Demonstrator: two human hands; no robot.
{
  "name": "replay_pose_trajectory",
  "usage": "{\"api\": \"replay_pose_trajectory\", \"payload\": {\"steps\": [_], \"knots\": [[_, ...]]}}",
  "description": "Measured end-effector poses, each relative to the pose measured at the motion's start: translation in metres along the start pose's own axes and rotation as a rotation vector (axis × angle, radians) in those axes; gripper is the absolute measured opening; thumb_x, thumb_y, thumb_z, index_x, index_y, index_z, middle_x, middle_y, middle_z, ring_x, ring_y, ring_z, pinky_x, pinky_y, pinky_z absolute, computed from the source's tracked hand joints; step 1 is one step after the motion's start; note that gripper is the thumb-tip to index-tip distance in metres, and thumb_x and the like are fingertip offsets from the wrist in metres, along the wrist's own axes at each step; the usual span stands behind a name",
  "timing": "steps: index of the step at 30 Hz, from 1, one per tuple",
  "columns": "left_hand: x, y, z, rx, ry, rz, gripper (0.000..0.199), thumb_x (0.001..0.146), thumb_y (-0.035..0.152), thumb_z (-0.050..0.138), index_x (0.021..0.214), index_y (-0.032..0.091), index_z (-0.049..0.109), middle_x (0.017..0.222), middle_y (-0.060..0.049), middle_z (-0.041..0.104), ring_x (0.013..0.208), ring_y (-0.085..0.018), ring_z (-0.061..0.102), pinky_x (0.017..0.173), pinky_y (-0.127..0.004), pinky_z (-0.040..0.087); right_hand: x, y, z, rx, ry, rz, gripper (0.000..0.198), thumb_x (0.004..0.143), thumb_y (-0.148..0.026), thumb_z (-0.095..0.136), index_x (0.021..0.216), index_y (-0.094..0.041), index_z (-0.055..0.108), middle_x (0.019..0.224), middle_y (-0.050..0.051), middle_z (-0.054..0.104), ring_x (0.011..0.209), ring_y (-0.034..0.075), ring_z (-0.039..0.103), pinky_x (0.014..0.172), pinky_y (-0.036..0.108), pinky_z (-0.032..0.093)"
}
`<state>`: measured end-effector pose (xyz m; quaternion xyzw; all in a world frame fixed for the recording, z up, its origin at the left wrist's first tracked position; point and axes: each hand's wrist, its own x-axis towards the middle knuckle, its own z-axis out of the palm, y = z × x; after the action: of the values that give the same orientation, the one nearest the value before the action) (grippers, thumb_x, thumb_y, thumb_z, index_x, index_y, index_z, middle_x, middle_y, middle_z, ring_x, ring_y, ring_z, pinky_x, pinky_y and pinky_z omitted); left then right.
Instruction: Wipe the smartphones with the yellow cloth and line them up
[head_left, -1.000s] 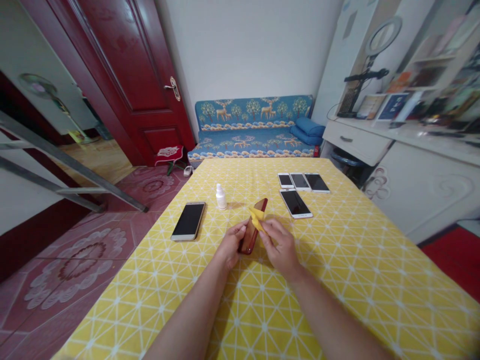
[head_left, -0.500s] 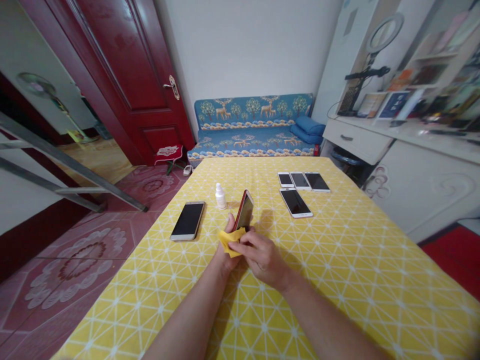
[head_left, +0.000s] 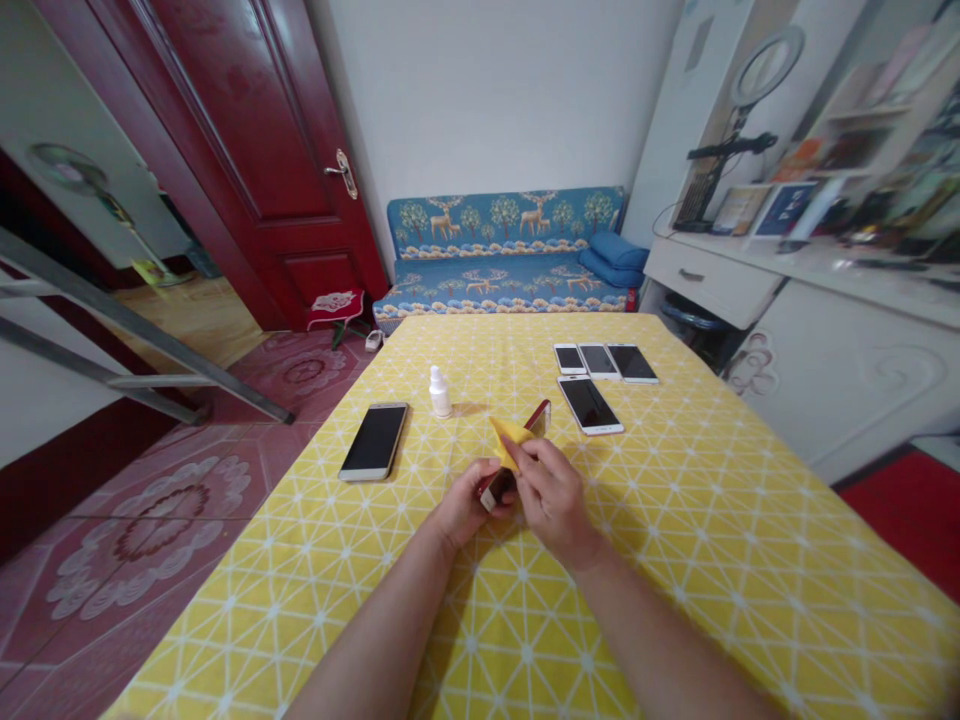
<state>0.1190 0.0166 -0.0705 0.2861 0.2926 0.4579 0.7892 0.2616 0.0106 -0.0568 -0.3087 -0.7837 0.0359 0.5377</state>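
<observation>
Left hand [head_left: 463, 508] closed round the lower end of a red phone [head_left: 493, 492], held tilted over the near middle of the table [head_left: 675, 520]. Right hand [head_left: 553, 492] pinching a yellow cloth [head_left: 511, 440] against it; cloth and fingers hide the phone's middle. To the left, a larger phone [head_left: 375, 442] lies flat; just right of that, a white bottle [head_left: 440, 395] upright. Right and farther, a white phone [head_left: 591, 405], then three phones [head_left: 600, 361] in a row. Sofa [head_left: 487, 265] beyond. Half a second ago: phone more upright, cloth at its lower end; now cloth is higher up.
</observation>
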Motion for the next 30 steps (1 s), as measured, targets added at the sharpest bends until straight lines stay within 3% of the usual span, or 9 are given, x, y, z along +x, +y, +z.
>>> {"api": "replay_pose_trajectory", "payload": {"steps": [5,9,13,15,18,24,30], "knots": [[-0.008,0.009,0.003,0.169,-0.163,0.018,0.043,0.07,0.046,0.07,0.094,0.011,0.067,0.085,-0.008,0.057,0.06,-0.008,0.042,0.045,-0.017,0.022,0.004,0.017,-0.015,-0.189,0.073,0.076,0.051,0.088,-0.007,0.044,0.134,-0.027,0.054,0.092,0.006,0.058,0.085,0.02,0.055,0.076,0.036,0.045],[-0.012,0.012,0.005,0.269,-0.271,0.011,0.039,0.07,0.044,0.07,0.092,0.012,0.067,0.084,-0.008,0.056,0.059,-0.007,0.04,0.045,-0.018,0.023,0.007,0.027,-0.026,-0.228,0.165,0.18,0.044,0.089,-0.011,0.043,0.128,-0.025,0.059,0.094,0.006,0.06,0.086,0.02,0.056,0.077,0.035,0.044],[-0.013,0.01,0.006,0.273,-0.335,-0.049,0.049,0.067,0.046,0.068,0.1,0.01,0.066,0.085,-0.012,0.061,0.063,-0.012,0.05,0.048,-0.02,0.035,0.007,0.031,-0.032,-0.184,0.216,0.336,0.026,0.09,-0.016,0.043,0.096,-0.019,0.068,0.082,0.005,0.057,0.077,0.018,0.054,0.07,0.032,0.042],[-0.013,0.009,0.007,0.199,-0.374,-0.077,0.06,0.07,0.051,0.062,0.114,0.009,0.062,0.089,-0.015,0.065,0.062,-0.014,0.053,0.051,-0.023,0.041,0.008,0.032,-0.034,-0.143,0.193,0.387,0.023,0.089,-0.017,0.044,0.077,-0.019,0.064,0.073,0.002,0.053,0.071,0.017,0.051,0.065,0.029,0.04],[-0.012,0.009,0.01,0.085,-0.439,-0.069,0.071,0.077,0.058,0.048,0.128,0.009,0.052,0.09,-0.018,0.067,0.056,-0.016,0.055,0.049,-0.026,0.043,0.007,0.031,-0.034,-0.119,0.164,0.41,0.023,0.088,-0.017,0.045,0.069,-0.019,0.058,0.07,0.001,0.05,0.068,0.016,0.049,0.062,0.028,0.038],[-0.01,0.015,0.01,-0.032,-0.408,-0.076,0.069,0.082,0.06,0.037,0.126,0.009,0.053,0.098,-0.021,0.068,0.059,-0.02,0.06,0.048,-0.031,0.049,0.005,0.032,-0.025,-0.221,0.089,0.384,0.024,0.086,-0.013,0.043,0.088,-0.018,0.066,0.078,0.003,0.058,0.072,0.017,0.054,0.066,0.03,0.04],[-0.009,0.013,0.008,0.016,-0.379,-0.169,0.062,0.083,0.059,0.042,0.115,0.009,0.061,0.096,-0.019,0.069,0.066,-0.025,0.066,0.044,-0.031,0.051,0.002,0.033,-0.02,-0.307,0.035,0.293,0.039,0.088,-0.012,0.041,0.118,-0.019,0.065,0.084,0.004,0.06,0.078,0.019,0.055,0.07,0.032,0.042]]}}
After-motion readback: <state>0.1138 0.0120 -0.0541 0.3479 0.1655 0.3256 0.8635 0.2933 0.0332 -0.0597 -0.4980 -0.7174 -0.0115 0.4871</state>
